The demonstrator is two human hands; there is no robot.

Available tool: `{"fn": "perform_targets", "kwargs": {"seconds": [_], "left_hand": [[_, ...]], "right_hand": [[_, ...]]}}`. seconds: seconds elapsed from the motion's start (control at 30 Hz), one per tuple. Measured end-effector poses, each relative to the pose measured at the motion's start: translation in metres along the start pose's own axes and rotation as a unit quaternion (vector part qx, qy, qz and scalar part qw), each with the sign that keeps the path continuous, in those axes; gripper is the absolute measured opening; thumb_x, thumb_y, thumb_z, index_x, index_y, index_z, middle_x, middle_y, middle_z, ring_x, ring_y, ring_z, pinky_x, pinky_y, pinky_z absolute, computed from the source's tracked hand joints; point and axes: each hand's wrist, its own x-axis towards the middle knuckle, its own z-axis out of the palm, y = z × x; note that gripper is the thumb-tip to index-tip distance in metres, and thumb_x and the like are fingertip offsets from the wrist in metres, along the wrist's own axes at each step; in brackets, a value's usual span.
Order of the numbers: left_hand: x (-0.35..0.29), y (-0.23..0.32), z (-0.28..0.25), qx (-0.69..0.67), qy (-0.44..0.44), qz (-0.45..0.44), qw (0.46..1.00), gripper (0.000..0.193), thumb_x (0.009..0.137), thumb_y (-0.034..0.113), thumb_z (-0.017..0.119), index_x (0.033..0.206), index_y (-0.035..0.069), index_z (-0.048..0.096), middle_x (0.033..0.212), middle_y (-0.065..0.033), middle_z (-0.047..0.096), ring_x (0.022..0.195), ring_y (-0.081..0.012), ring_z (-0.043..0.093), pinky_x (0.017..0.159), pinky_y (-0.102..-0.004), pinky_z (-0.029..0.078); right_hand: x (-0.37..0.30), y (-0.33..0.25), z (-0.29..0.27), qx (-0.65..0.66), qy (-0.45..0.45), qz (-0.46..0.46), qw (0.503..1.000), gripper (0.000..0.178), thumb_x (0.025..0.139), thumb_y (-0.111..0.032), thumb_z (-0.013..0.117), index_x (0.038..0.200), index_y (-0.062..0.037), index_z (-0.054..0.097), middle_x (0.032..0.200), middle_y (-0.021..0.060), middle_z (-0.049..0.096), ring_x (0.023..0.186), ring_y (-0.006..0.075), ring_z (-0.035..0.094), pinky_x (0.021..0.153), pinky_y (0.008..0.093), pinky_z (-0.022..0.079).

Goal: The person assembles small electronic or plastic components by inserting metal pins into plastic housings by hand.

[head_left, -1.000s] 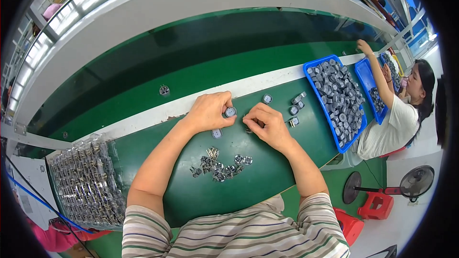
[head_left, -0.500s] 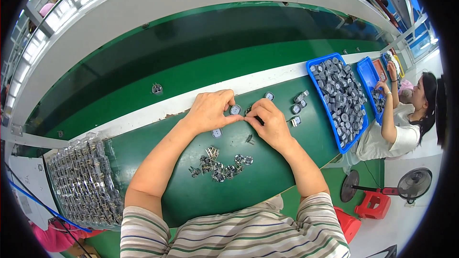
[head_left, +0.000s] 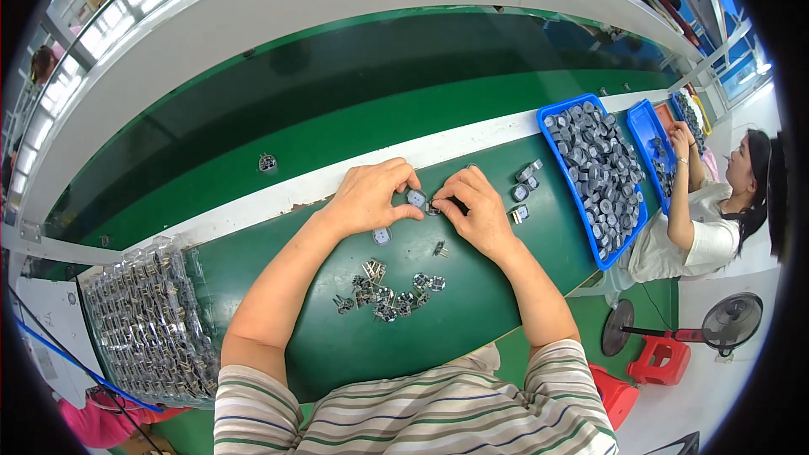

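Observation:
My left hand (head_left: 375,195) holds a small grey round housing (head_left: 416,198) between thumb and fingers. Close beside it, the fingertips of my right hand (head_left: 476,212) pinch a small dark metal part (head_left: 432,209), partly hidden by the fingers. Another grey housing (head_left: 382,236) lies on the green tabletop just under my left hand. A single pronged metal part (head_left: 441,248) rests below my right hand. Nearer to me is a loose pile of pronged metal parts (head_left: 386,299). A few grey housings (head_left: 520,192) sit to the right of my right hand.
A blue tray (head_left: 575,190) heaped with grey housings stands at the right. Beyond it a co-worker (head_left: 695,211) handles parts over another blue tray (head_left: 645,131). Clear plastic trays of metal parts (head_left: 152,320) fill the left end. Along the back runs a green conveyor (head_left: 337,135) carrying a part (head_left: 267,163).
My right fingers have shifted slightly, and the metal part now shows more. The part on the conveyor has moved a little left. The co-worker's hands have come together.

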Motion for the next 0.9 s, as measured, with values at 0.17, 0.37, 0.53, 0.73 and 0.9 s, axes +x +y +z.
{"fn": "perform_targets", "kwargs": {"seconds": [0.17, 0.37, 0.53, 0.73, 0.9], "left_hand": [[0.000, 0.003, -0.009, -0.002, 0.001, 0.042, 0.999, 0.042, 0.072, 0.026, 0.095, 0.104, 0.012, 0.071, 0.090, -0.0016, 0.061, 0.078, -0.0171, 0.062, 0.069, -0.0331, 0.052], [-0.001, -0.009, -0.002, -0.047, 0.015, 0.043, 0.998, 0.036, 0.074, 0.024, 0.092, 0.100, 0.011, 0.071, 0.090, -0.0021, 0.061, 0.078, -0.0171, 0.063, 0.070, -0.0340, 0.054], [-0.001, -0.010, -0.002, -0.042, 0.016, 0.049, 0.998, 0.035, 0.074, 0.026, 0.092, 0.096, 0.010, 0.069, 0.090, -0.0030, 0.063, 0.077, -0.0187, 0.063, 0.069, -0.0338, 0.054], [-0.001, -0.011, -0.002, -0.039, 0.019, 0.045, 0.998, 0.035, 0.074, 0.028, 0.091, 0.094, 0.010, 0.069, 0.087, -0.0025, 0.063, 0.076, -0.0189, 0.063, 0.068, -0.0341, 0.053], [0.000, -0.009, -0.001, -0.040, 0.006, 0.022, 0.999, 0.035, 0.073, 0.027, 0.091, 0.094, 0.010, 0.069, 0.086, -0.0024, 0.062, 0.075, -0.0183, 0.063, 0.067, -0.0339, 0.053]], "right_hand": [[0.002, 0.001, 0.001, 0.140, 0.024, 0.120, 0.983, 0.007, 0.089, -0.006, 0.079, 0.091, -0.0029, 0.074, 0.089, 0.0062, 0.069, 0.077, 0.0191, 0.065, 0.068, 0.0343, 0.053], [0.018, -0.002, 0.007, 0.172, -0.045, 0.142, 0.974, 0.011, 0.091, -0.009, 0.079, 0.093, -0.0008, 0.072, 0.089, 0.0075, 0.069, 0.074, 0.0187, 0.067, 0.065, 0.0328, 0.053], [0.018, -0.003, 0.015, 0.092, -0.046, 0.054, 0.993, 0.012, 0.089, -0.007, 0.080, 0.090, -0.0005, 0.070, 0.088, 0.0092, 0.068, 0.074, 0.0235, 0.067, 0.064, 0.0356, 0.053], [0.018, -0.006, 0.021, 0.029, 0.024, -0.075, 0.996, 0.014, 0.082, -0.001, 0.081, 0.089, -0.0027, 0.068, 0.088, 0.0075, 0.068, 0.078, 0.0283, 0.065, 0.065, 0.0400, 0.052], [0.017, -0.008, 0.022, -0.024, 0.030, -0.110, 0.993, 0.018, 0.082, 0.002, 0.079, 0.093, -0.0045, 0.067, 0.090, 0.0067, 0.067, 0.078, 0.0290, 0.063, 0.068, 0.0416, 0.051]]}}
